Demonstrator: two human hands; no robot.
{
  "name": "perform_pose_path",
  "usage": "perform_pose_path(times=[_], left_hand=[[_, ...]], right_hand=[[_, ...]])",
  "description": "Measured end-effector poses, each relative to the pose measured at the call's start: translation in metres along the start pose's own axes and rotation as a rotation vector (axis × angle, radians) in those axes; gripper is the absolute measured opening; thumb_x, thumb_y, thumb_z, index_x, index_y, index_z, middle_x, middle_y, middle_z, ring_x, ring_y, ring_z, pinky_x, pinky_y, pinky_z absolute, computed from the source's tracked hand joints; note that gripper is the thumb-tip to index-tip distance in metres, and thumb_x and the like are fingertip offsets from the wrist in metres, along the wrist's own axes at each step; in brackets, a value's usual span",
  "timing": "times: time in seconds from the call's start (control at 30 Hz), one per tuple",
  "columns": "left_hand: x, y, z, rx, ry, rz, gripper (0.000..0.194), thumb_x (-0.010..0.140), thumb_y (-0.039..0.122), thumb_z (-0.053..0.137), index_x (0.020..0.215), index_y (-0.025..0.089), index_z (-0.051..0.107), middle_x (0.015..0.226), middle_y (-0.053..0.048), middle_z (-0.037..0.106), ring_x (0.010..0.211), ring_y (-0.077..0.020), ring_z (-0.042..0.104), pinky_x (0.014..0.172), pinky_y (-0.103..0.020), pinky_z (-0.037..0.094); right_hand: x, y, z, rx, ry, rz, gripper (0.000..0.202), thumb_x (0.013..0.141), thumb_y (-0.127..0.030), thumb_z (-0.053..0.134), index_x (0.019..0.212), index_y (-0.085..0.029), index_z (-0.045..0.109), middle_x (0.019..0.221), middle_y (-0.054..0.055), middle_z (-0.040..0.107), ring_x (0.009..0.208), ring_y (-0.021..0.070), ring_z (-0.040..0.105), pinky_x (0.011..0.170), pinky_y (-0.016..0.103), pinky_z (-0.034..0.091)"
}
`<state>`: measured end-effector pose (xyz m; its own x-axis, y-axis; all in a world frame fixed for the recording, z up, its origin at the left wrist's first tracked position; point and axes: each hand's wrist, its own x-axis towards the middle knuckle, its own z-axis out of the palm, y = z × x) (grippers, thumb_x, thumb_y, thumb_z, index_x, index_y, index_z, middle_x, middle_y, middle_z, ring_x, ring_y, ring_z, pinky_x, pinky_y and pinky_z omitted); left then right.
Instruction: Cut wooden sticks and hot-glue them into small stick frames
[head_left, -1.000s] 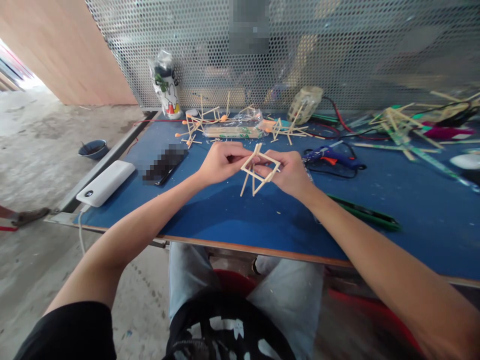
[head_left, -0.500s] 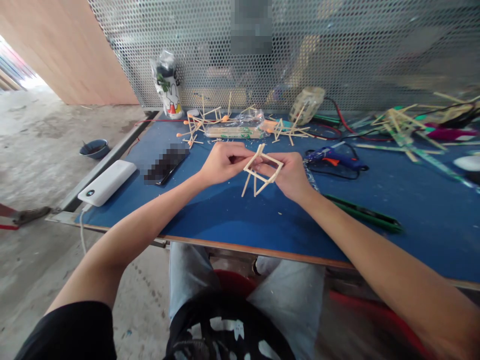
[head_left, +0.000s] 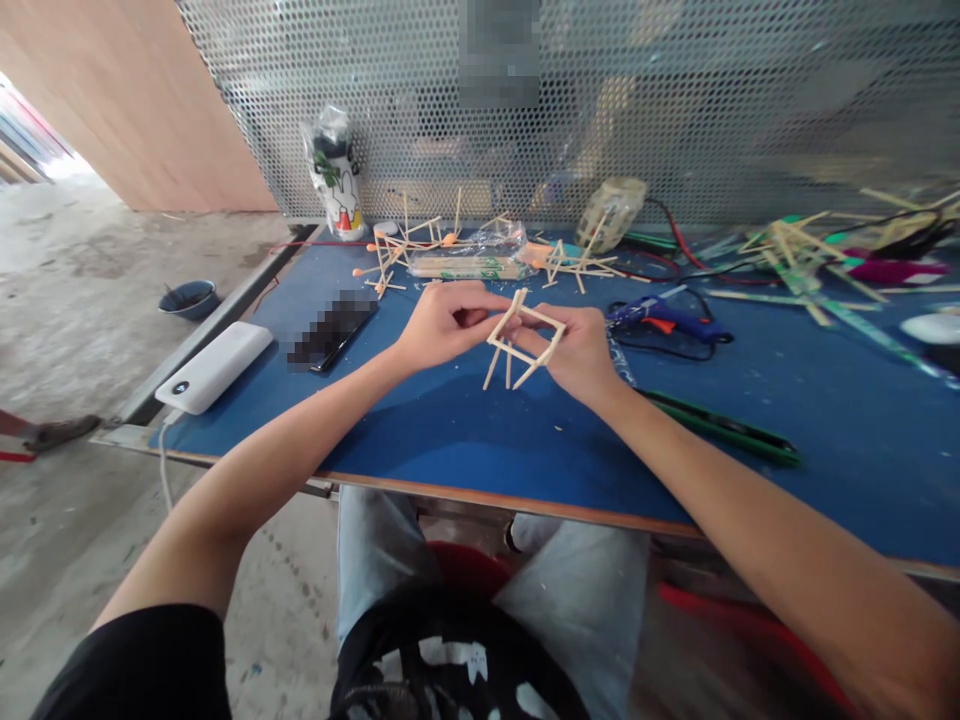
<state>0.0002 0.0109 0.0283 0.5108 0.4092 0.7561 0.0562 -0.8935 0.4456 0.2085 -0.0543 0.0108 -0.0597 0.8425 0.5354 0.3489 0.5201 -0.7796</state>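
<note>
Between my hands, above the front half of the blue table, is a small frame of thin wooden sticks [head_left: 537, 357], with a square of sticks facing me and several sticks jutting down and up from it. My left hand [head_left: 448, 322] grips it from the left, its fingertips pinched at the upper left corner. From the right, my right hand [head_left: 579, 345] holds the same frame, fingers closed on its far side. The fingertips of both hands meet behind the sticks, so the exact grip points are partly hidden.
On the blue table [head_left: 450, 440] lie a phone [head_left: 334, 330], a white power bank [head_left: 215, 368], a blue glue gun [head_left: 675, 318] and a green long-handled tool [head_left: 724, 428]. Other stick frames [head_left: 409, 240], a packet of sticks [head_left: 469, 267], a bottle [head_left: 341, 185] and a jar [head_left: 613, 215] stand behind.
The stick frame has turned slightly in my hands, its lower sticks now pointing at a different slant. Both hands keep their hold in nearly the same place.
</note>
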Motion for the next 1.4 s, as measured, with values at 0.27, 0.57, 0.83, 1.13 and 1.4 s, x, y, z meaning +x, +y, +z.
perform_pose_path(times=[0.27, 0.57, 0.83, 1.13, 1.4], left_hand=[[-0.0003, -0.0017, 0.0015, -0.03, -0.002, 0.014, 0.043, 0.1, 0.06, 0.074, 0.09, 0.021, 0.088, 0.058, 0.003, 0.052, 0.056, -0.008, 0.044, 0.058, -0.024, 0.035], [-0.0005, -0.0023, 0.0019, 0.007, 0.04, 0.02, 0.031, 0.101, 0.051, 0.076, 0.097, 0.023, 0.088, 0.06, 0.004, 0.049, 0.057, -0.0081, 0.043, 0.059, -0.025, 0.035], [-0.0009, -0.0002, 0.0027, 0.001, 0.042, -0.014, 0.038, 0.098, 0.058, 0.077, 0.091, 0.023, 0.088, 0.058, 0.004, 0.048, 0.056, -0.008, 0.043, 0.059, -0.026, 0.034], [-0.0004, 0.0023, 0.0022, -0.03, 0.035, -0.021, 0.038, 0.099, 0.057, 0.077, 0.089, 0.022, 0.087, 0.058, 0.004, 0.049, 0.056, -0.0079, 0.042, 0.058, -0.027, 0.033], [-0.0005, 0.0011, 0.0029, -0.056, 0.043, -0.001, 0.035, 0.098, 0.055, 0.079, 0.09, 0.022, 0.088, 0.058, 0.005, 0.048, 0.056, -0.0074, 0.042, 0.058, -0.026, 0.033]], right_hand=[[0.0, -0.0032, 0.0, 0.001, 0.003, 0.014, 0.017, 0.085, -0.043, 0.082, 0.084, -0.026, 0.085, 0.079, 0.001, 0.078, 0.073, 0.0197, 0.069, 0.073, 0.038, 0.055], [0.0007, -0.0021, 0.0003, 0.006, 0.0, -0.014, 0.016, 0.086, -0.042, 0.082, 0.083, -0.026, 0.084, 0.081, 0.002, 0.078, 0.076, 0.0206, 0.07, 0.077, 0.04, 0.056], [0.0006, 0.0036, 0.0004, -0.011, 0.011, -0.047, 0.017, 0.088, -0.043, 0.082, 0.082, -0.027, 0.083, 0.078, 0.001, 0.076, 0.073, 0.0197, 0.067, 0.073, 0.039, 0.052], [0.0003, 0.0039, 0.0002, -0.005, 0.024, -0.042, 0.013, 0.086, -0.043, 0.084, 0.086, -0.03, 0.087, 0.08, 0.0, 0.077, 0.074, 0.0196, 0.067, 0.073, 0.039, 0.052], [0.0004, 0.0012, -0.0005, -0.002, 0.011, -0.035, 0.013, 0.085, -0.042, 0.084, 0.086, -0.03, 0.087, 0.081, 0.0, 0.078, 0.076, 0.0203, 0.068, 0.075, 0.04, 0.053]])
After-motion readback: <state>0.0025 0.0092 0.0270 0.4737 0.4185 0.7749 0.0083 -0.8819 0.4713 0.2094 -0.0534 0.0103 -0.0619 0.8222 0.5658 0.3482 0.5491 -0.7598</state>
